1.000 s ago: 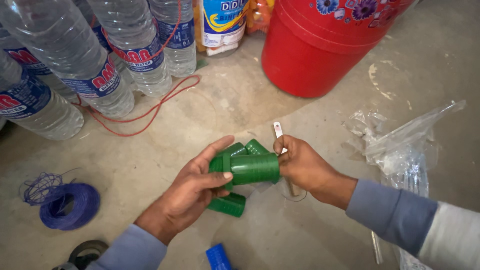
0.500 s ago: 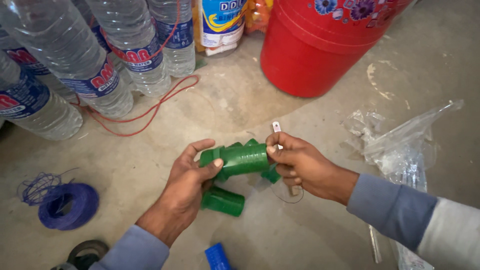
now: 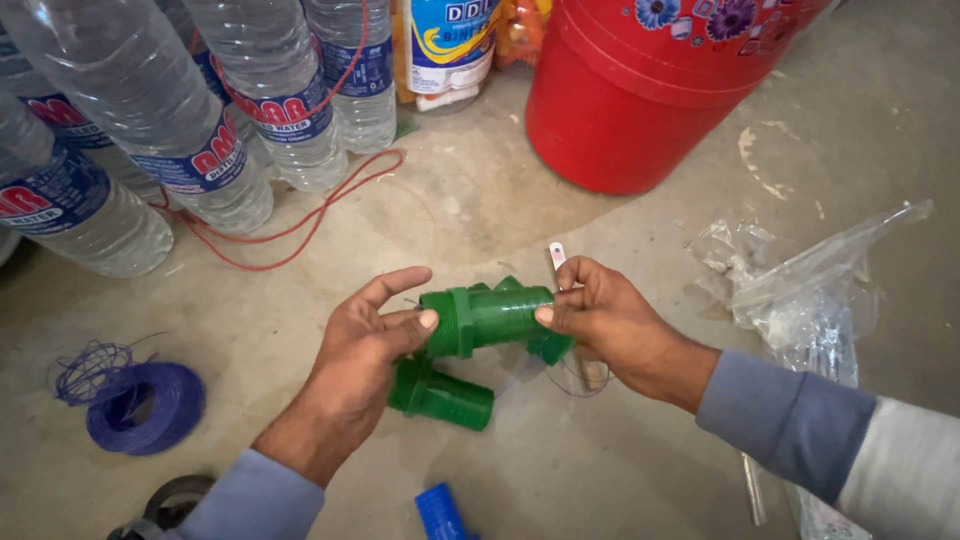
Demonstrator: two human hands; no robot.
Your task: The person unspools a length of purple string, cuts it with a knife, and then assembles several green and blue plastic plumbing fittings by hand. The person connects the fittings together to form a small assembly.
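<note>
Looking down from the head camera, both hands meet over a bare concrete floor. The left hand [image 3: 365, 345] has its thumb pressed on the flanged end of a green threaded pipe fitting [image 3: 487, 317], its fingers spread loosely open above it. The right hand [image 3: 600, 315] curls around the fitting's other end, thumb on the smooth barrel, fingers wrapped behind and hidden. The fitting lies level between the two hands, lifted off the floor.

Just below the left hand a second green fitting [image 3: 443, 395] lies on the floor, partly covered by that hand. More green parts show behind and under the held piece, too overlapped to count. A thin wire trails under the right hand, hard to follow.

Left of the left hand sits a blue wire coil [image 3: 145, 405]. Beyond the hands stand clear water bottles [image 3: 215, 110], cut off by the top edge, and a red bucket [image 3: 640, 100]. Right of the right hand lies a crumpled plastic bag [image 3: 810, 290]. A blue piece [image 3: 440, 512] is cut off at the bottom edge.
</note>
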